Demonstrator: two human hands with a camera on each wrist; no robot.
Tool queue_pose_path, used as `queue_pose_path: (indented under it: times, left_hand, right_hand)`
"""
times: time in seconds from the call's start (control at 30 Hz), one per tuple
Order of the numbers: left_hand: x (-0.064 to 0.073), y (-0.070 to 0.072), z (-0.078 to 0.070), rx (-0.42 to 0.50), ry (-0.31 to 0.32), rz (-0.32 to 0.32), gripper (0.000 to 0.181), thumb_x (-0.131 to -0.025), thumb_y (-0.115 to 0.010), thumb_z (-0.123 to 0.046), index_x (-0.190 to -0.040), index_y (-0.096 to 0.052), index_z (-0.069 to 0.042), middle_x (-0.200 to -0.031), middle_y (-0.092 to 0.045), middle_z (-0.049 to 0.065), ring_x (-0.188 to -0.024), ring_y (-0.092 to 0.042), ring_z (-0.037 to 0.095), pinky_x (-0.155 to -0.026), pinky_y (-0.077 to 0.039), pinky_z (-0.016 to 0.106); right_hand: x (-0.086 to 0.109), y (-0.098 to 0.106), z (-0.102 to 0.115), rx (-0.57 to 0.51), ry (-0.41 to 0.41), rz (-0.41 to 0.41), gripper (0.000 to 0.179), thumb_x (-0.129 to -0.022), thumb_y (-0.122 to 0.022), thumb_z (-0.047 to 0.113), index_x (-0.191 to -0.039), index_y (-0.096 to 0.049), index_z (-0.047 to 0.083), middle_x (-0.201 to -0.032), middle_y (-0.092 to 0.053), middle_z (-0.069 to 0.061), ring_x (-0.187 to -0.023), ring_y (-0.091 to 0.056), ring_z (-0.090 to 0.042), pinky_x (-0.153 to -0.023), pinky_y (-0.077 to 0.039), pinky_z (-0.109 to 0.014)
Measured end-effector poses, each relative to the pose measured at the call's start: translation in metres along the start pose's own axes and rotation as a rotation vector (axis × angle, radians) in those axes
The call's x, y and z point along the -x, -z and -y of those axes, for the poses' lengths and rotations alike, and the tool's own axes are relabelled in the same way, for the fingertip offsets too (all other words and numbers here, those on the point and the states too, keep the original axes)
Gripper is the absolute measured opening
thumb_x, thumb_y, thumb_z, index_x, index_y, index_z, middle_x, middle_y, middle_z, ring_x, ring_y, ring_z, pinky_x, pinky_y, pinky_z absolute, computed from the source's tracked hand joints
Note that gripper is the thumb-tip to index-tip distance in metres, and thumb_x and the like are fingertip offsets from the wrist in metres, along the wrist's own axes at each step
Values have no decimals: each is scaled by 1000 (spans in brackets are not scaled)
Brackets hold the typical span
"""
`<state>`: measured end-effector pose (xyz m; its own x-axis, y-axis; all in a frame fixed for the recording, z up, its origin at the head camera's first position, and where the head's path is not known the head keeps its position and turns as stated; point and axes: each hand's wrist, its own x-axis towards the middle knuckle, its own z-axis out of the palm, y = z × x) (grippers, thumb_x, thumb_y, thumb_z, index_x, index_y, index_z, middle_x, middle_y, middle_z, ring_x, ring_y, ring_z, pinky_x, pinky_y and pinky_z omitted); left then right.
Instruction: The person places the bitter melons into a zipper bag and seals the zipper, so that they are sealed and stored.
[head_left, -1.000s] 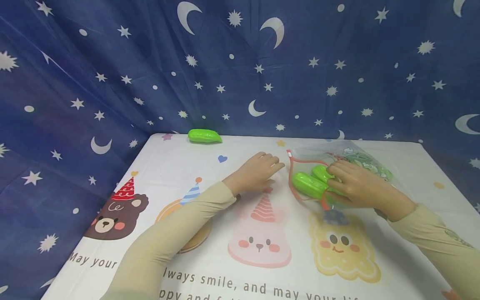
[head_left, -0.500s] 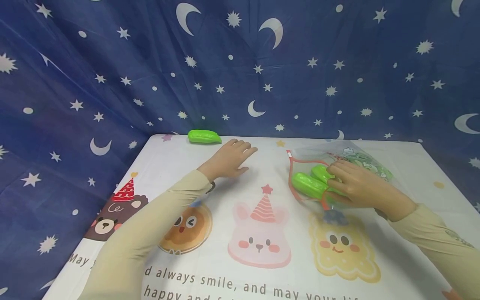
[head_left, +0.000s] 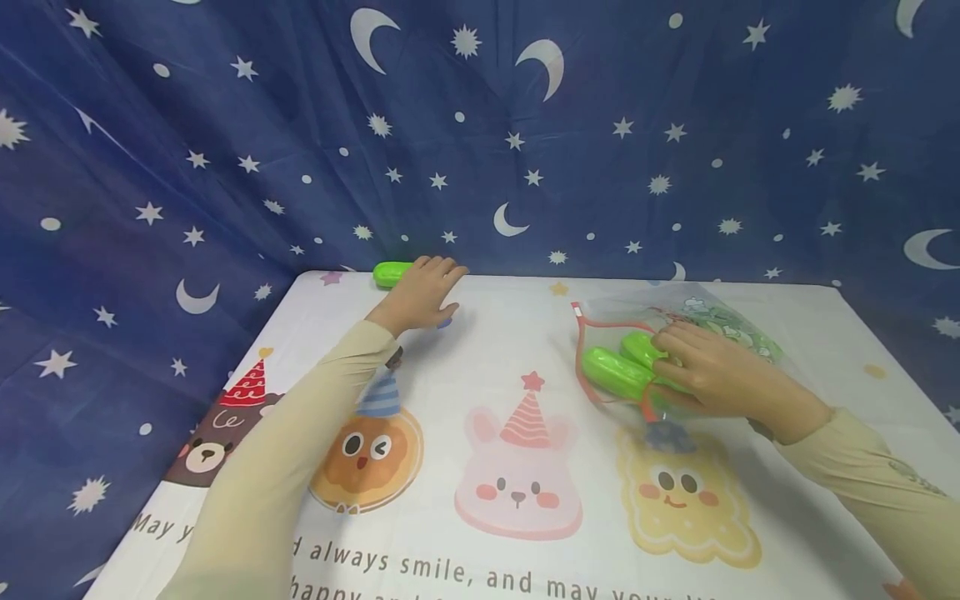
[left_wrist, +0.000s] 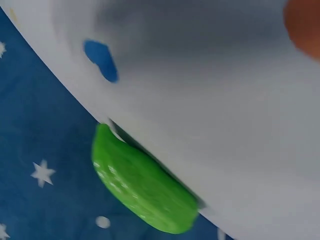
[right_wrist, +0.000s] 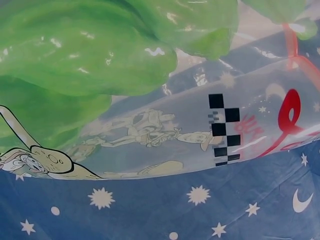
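Plainly, the right grip [head_left: 708, 368] holds the clear bag [head_left: 723, 321] (left grip [head_left: 420, 293] loose).

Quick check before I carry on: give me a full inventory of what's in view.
Loose pod: 1, green, far table edge, left of centre
Bagged pods: at least 2, exact count unclear, green, inside the bag
Bag: 1, clear with orange-red edging and prints, table's right side
Tablecloth: 1, white, covering the table
Printed cartoon characters: 4, brown, orange, pink, yellow, across the cloth
Star-and-moon fabric: count unclear, dark blue, behind and left
Sleeves: 2, beige, both arms
Left hand: 1, bare, near the loose pod
Right hand: 1, bare, fingers gripping the bag
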<state>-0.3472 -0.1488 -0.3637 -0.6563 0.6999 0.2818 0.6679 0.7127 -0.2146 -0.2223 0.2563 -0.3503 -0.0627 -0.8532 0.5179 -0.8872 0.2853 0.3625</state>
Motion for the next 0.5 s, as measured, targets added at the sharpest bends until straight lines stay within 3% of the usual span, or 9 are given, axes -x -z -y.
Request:
queue_pose_path:
  times: [0.17,0.5]
  left_hand:
    - [0,-8,18,-4,40,4,54,-82,-67,-28,-127,-50,-4,-115,-57,13,-105,-54,29,-95,-42,43]
    - [4,-16,43,21,191,147,54,-82,-65,-26,-129,-49,-3,-119,-55,15,-111,-51,32,-101,-38,47]
  right_hand:
    - [1,1,0,7,-9,15,36,-98,-39,27,-72,-56,7,-85,-52,-9,-72,-47,-22,-67,-43,-35]
    - [0,1,0,17,-10,24,38,-99,-38,27,-73,-56,6,-86,-55,-11,-74,-51,-25,-69,-46,-37]
